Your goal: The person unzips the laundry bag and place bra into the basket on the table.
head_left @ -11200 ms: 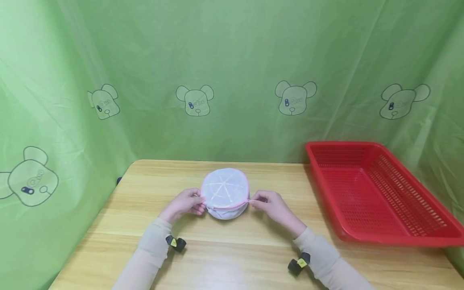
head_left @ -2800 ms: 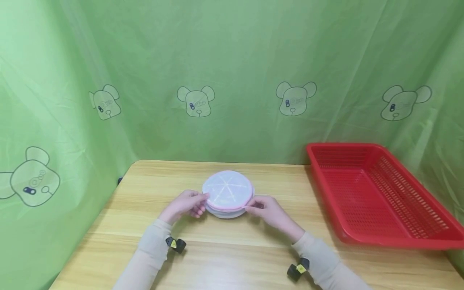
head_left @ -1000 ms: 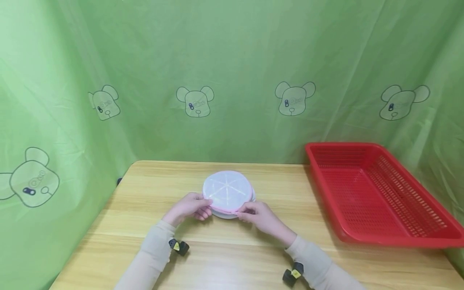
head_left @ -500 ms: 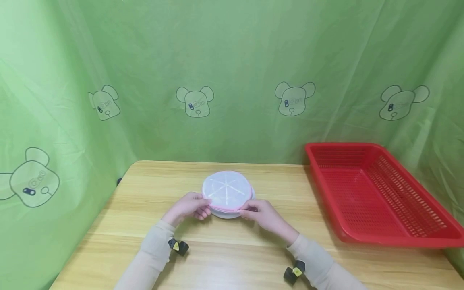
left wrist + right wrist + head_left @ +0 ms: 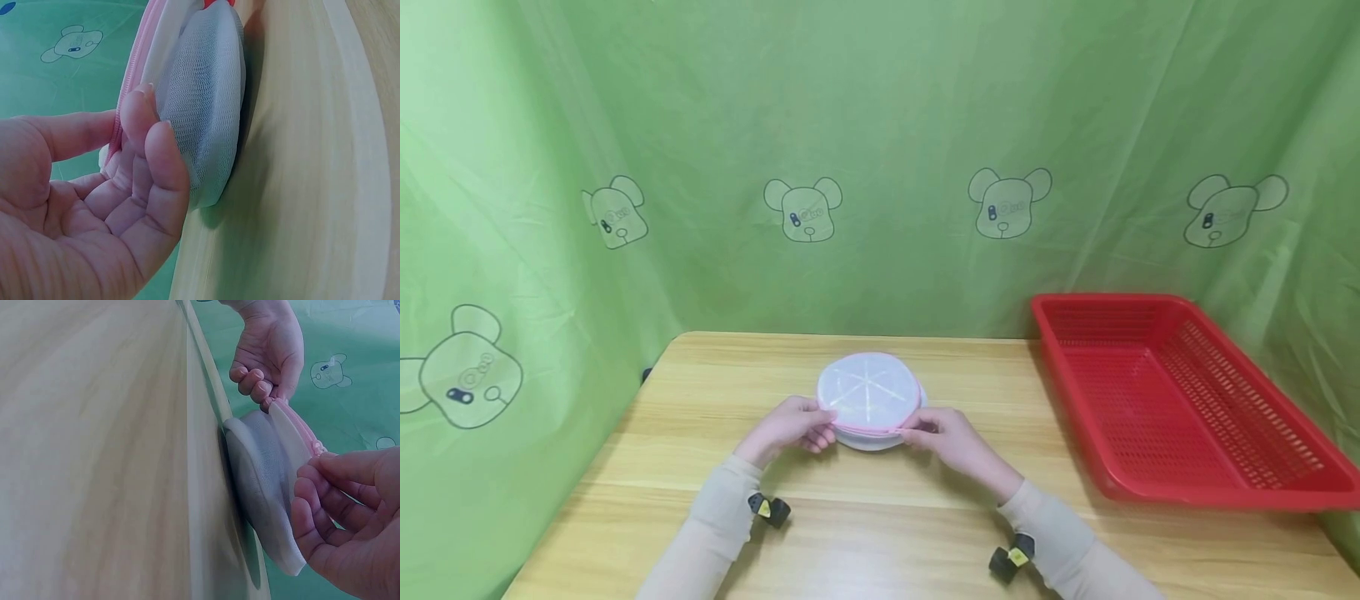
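A round, pale mesh laundry bag point(image 5: 868, 389) with a pink zipper lies on the table, its top marked with pale lines meeting at the centre. At its front left edge, my left hand point(image 5: 788, 427) pinches the zippered rim between thumb and fingers; the left wrist view shows the pink zipper point(image 5: 132, 69) running up from that grip. My right hand point(image 5: 953, 440) pinches the zipper pull point(image 5: 317, 449) at the front right. Grey mesh sidewall point(image 5: 265, 472) bulges below the rim, touching the tabletop. What is inside the bag cannot be seen.
A red plastic basket point(image 5: 1078, 400) with slotted walls stands at the table's right side. The wooden table point(image 5: 865, 533) ends at a green curtain point(image 5: 895, 275) with printed bear heads, which surrounds the back and sides.
Since 11.2 s ago, the bag has become flatter and its top has turned slightly. My right hand moved left along the front, then slightly back right in the last second; my left hand barely moved.
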The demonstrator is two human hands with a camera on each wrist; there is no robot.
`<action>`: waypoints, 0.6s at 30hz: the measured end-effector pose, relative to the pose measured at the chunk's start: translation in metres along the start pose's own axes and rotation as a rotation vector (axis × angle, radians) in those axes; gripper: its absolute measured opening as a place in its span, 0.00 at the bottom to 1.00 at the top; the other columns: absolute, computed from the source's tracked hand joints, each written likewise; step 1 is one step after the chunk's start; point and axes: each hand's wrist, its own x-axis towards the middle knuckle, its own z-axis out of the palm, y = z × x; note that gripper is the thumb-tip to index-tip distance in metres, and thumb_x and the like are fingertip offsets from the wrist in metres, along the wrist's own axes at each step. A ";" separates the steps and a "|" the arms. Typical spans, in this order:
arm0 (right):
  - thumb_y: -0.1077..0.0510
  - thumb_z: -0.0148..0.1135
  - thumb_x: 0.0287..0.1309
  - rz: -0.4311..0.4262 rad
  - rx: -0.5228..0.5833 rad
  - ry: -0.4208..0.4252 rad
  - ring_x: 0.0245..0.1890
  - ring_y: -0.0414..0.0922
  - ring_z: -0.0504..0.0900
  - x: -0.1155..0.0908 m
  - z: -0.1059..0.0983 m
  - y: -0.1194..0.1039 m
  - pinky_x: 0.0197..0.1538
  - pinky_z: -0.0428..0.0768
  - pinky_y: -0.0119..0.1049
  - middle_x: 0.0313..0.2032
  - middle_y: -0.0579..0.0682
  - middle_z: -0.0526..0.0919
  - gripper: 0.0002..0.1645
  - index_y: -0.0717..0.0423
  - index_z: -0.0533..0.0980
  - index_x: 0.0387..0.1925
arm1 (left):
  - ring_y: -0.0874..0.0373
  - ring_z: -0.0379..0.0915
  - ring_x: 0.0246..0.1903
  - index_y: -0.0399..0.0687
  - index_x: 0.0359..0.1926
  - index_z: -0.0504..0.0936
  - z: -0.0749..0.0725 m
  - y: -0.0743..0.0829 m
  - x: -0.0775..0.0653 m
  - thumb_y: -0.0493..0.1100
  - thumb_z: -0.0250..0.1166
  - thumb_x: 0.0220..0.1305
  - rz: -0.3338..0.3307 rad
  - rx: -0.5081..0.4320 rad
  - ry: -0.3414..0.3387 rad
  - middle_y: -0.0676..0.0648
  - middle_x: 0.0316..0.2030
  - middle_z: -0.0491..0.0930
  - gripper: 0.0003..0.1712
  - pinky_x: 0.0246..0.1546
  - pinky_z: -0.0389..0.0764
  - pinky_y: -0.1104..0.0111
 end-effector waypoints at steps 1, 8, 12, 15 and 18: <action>0.54 0.64 0.60 0.000 -0.002 -0.001 0.34 0.49 0.81 0.000 0.000 0.000 0.37 0.80 0.32 0.31 0.48 0.85 0.07 0.53 0.83 0.34 | 0.63 0.76 0.22 0.32 0.42 0.79 0.000 0.000 0.000 0.43 0.58 0.69 -0.001 0.002 0.000 0.49 0.24 0.81 0.15 0.28 0.82 0.73; 0.53 0.64 0.60 -0.007 0.008 -0.010 0.33 0.51 0.81 0.000 -0.001 0.000 0.37 0.82 0.37 0.32 0.53 0.85 0.08 0.53 0.83 0.35 | 0.63 0.76 0.22 0.32 0.42 0.79 0.000 0.000 0.000 0.42 0.58 0.69 -0.001 0.000 0.000 0.50 0.23 0.81 0.15 0.27 0.82 0.74; 0.52 0.64 0.60 -0.008 0.010 -0.006 0.34 0.53 0.82 0.001 -0.003 0.002 0.37 0.82 0.42 0.33 0.57 0.85 0.09 0.53 0.83 0.35 | 0.63 0.76 0.21 0.31 0.43 0.79 0.000 0.000 -0.001 0.42 0.57 0.69 0.000 -0.001 0.004 0.50 0.23 0.81 0.15 0.27 0.82 0.74; 0.52 0.64 0.61 -0.012 0.009 -0.007 0.34 0.54 0.82 0.002 -0.005 0.004 0.36 0.81 0.43 0.33 0.59 0.85 0.09 0.53 0.83 0.34 | 0.63 0.76 0.21 0.31 0.43 0.79 0.000 0.000 -0.001 0.42 0.57 0.69 0.001 -0.001 0.007 0.50 0.24 0.81 0.15 0.27 0.82 0.74; 0.52 0.64 0.61 -0.014 0.012 -0.015 0.34 0.54 0.82 0.002 -0.006 0.003 0.35 0.81 0.42 0.33 0.59 0.85 0.09 0.54 0.82 0.34 | 0.63 0.76 0.21 0.30 0.43 0.79 -0.001 0.000 0.000 0.41 0.57 0.69 0.002 0.000 0.008 0.50 0.23 0.81 0.15 0.27 0.82 0.74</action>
